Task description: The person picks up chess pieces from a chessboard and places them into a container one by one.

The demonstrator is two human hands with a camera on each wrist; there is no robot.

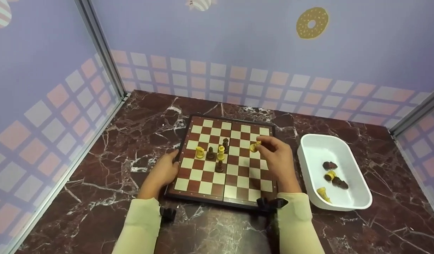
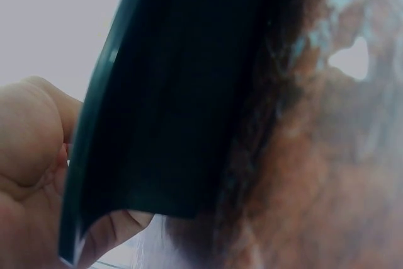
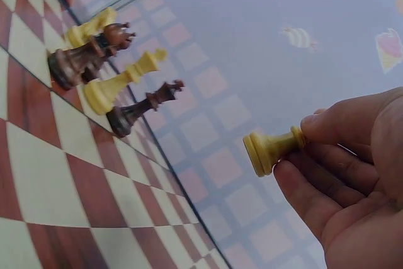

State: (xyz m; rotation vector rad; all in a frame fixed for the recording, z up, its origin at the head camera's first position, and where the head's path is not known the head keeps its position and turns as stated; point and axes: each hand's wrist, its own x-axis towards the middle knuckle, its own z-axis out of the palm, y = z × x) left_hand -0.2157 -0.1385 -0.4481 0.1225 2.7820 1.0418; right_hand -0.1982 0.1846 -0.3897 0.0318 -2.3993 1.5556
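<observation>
My right hand (image 1: 278, 160) pinches a yellow chess piece (image 3: 271, 150) between thumb and fingertips, base outward, over the right half of the chessboard (image 1: 202, 188). Its top is hidden by my fingers. My left hand (image 1: 164, 171) holds the board's left edge; in the left wrist view the dark side of the board (image 2: 157, 105) covers part of the fingers. On the board's left half stand a yellow knight (image 1: 200, 152), a yellow king (image 3: 126, 83) and dark pieces: one between knight and king (image 1: 210, 153), one behind the king (image 3: 145, 108) and one in front (image 1: 219, 166).
A white tray (image 1: 310, 148) stands right of the board, with yellow and dark pieces lying in it, including a yellow one (image 1: 323, 194) by its near wall. The marble-patterned table (image 1: 107, 169) meets printed wall panels (image 1: 209, 38) at the back and sides.
</observation>
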